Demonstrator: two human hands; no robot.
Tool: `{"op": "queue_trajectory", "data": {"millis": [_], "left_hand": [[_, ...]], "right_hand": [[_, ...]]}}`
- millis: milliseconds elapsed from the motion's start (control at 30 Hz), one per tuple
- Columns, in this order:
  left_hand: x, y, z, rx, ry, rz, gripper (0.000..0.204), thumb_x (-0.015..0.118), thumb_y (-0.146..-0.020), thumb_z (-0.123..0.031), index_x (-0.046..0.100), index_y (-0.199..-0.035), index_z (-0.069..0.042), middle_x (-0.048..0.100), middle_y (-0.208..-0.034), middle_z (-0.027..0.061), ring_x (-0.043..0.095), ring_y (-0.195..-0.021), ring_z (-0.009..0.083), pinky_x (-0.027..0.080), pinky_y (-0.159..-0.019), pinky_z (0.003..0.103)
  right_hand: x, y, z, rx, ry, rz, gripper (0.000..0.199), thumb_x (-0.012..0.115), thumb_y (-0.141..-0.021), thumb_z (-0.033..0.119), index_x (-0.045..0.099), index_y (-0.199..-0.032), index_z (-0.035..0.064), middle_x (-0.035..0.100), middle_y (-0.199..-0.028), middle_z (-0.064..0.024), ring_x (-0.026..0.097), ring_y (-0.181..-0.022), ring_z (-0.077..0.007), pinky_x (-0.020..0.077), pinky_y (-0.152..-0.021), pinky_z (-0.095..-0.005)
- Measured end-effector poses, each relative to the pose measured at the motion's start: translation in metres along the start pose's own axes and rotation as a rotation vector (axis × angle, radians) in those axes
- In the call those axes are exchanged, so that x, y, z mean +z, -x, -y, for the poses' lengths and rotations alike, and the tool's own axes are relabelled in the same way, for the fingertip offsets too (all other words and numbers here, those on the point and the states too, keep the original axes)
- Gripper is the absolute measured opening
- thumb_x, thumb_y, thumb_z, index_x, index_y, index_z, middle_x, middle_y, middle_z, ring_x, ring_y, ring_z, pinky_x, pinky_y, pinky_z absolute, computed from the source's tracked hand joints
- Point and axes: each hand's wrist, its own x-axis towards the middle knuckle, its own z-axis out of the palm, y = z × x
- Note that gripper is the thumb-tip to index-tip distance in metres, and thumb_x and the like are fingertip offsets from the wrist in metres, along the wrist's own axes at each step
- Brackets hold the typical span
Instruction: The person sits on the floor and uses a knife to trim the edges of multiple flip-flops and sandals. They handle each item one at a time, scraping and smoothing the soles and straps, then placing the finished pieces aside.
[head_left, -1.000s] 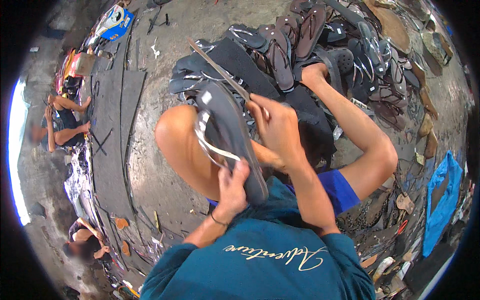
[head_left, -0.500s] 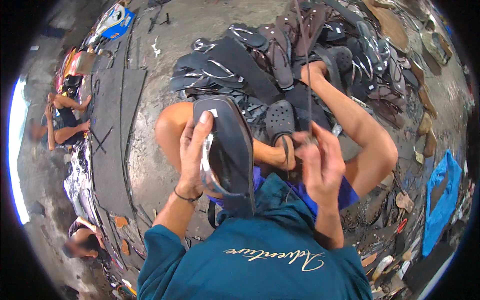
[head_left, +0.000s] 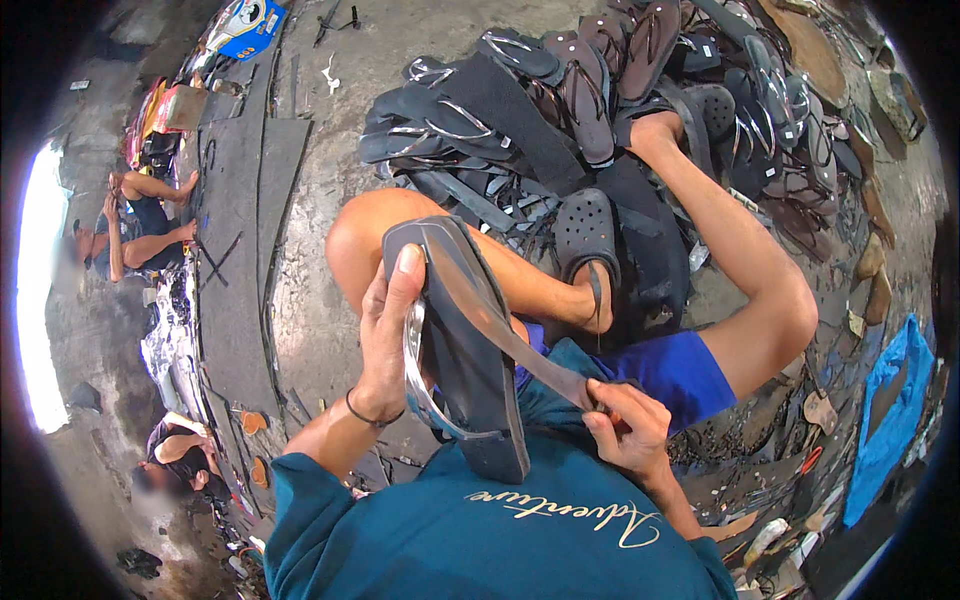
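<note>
My left hand (head_left: pixel 385 325) is closed around the left side of a black flip-flop (head_left: pixel 470 395) with a shiny silver strap (head_left: pixel 414 350), its thumb lying on the toe end. The flip-flop is tilted, held above my lap. In my right hand (head_left: pixel 637 430), fingers and thumb pinch the near end of a long, thin, brownish-grey knife blade (head_left: pixel 535 362). That blade lies slantwise across the flip-flop's upper right side, with its far end close to my left thumb. Whether it touches the sole or only passes over it, I cannot tell.
A heap of black and brown flip-flops (head_left: pixel 590 95) lies beyond my legs, with dark offcuts around a perforated clog (head_left: pixel 585 232) on my foot. A blue sheet scrap (head_left: pixel 872 425) is at right. Two people sit at far left beyond dark mats (head_left: pixel 235 250).
The knife has swung from upright, away from the flip-flop, down across it. My right hand has moved lower and nearer my body. The flip-flop's toe end has dropped slightly.
</note>
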Motion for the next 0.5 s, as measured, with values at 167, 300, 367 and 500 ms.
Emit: {"op": "queue_trajectory", "data": {"millis": [167,300,367,500], "left_hand": [[0.001,0.001,0.005,0.019,-0.050,0.042,0.041,0.058,-0.094,-0.029,0.050,-0.123,-0.001,0.060,-0.111,0.0071,0.059,-0.097,0.0127,0.050,-0.085,0.028],[0.000,0.003,0.007,0.016,0.007,0.140,0.038,0.059,-0.094,-0.024,0.049,-0.121,0.000,0.060,-0.110,0.0095,0.060,-0.096,0.0142,0.051,-0.084,0.030],[0.001,0.004,0.008,0.011,0.058,0.166,0.036,0.058,-0.094,-0.024,0.049,-0.120,0.000,0.061,-0.109,0.0103,0.062,-0.094,0.0149,0.053,-0.082,0.030],[0.002,0.004,0.007,0.010,0.079,0.136,0.036,0.052,-0.096,-0.028,0.048,-0.121,-0.003,0.061,-0.105,0.0104,0.064,-0.089,0.0178,0.057,-0.075,0.031]], "right_hand": [[-0.003,-0.042,0.019,0.076,-0.004,0.038,0.028,0.073,-0.079,0.008,0.066,-0.104,-0.0021,0.068,-0.085,-0.0139,0.064,-0.061,-0.0160,0.0513,-0.053,-0.0248],[-0.007,-0.072,0.034,0.035,-0.003,0.046,0.027,0.072,-0.080,0.007,0.066,-0.104,-0.0018,0.068,-0.083,-0.0128,0.064,-0.061,-0.0147,0.0505,-0.053,-0.0241],[-0.002,-0.082,0.038,0.014,-0.032,0.005,0.025,0.071,-0.081,0.008,0.066,-0.102,-0.0027,0.064,-0.075,-0.0096,0.053,-0.053,-0.0104,0.0411,-0.047,-0.0222],[0.003,-0.097,0.045,-0.001,-0.066,-0.016,0.025,0.070,-0.082,0.008,0.066,-0.104,-0.0019,0.062,-0.073,-0.0083,0.051,-0.051,-0.0079,0.0389,-0.046,-0.0208]]}}
